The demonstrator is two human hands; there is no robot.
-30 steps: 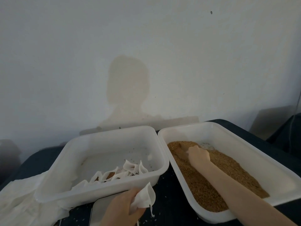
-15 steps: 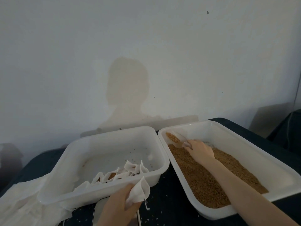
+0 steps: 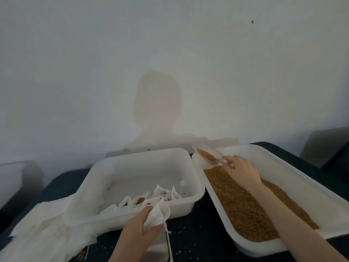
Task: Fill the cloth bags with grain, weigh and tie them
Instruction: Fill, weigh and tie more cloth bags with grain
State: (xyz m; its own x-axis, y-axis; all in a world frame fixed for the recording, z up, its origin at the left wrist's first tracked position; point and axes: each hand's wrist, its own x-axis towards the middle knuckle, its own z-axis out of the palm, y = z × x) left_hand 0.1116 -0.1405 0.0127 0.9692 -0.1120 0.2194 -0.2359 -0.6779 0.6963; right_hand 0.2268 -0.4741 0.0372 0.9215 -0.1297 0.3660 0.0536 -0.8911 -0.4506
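1. The right hand (image 3: 239, 172) was closed around the handle of a clear plastic scoop (image 3: 208, 156), lifted above the far left corner of the grain tray (image 3: 294, 168). The scoop sat roughly level with its mouth turned toward the middle tray, probably so its brown load would not spill before reaching a bag.
2. The left hand (image 3: 140, 226) pinched a small white cloth bag (image 3: 158, 214) just in front of the middle tray's near wall. Its top looked bunched and partly open, likely to present a mouth for pouring; a loose drawstring (image 3: 167, 226) hung beneath it.
3. The grain (image 3: 243, 205) lay heaped along the left half of the grain tray, so each refill was only a short reach from the bag.
4. The middle tray (image 3: 132, 163), just left of the grain tray, held several cloth bags (image 3: 151, 198) at its near side, at least one showing brown grain inside.
5. A flat pale object (image 3: 162, 248) lay under the left hand, in front of the middle tray; it may have been the scale, but I could not confirm that.
6. A heap of white cloth (image 3: 43, 229) lay left of the middle tray.
7. No brand, label or readable writing showed anywhere.
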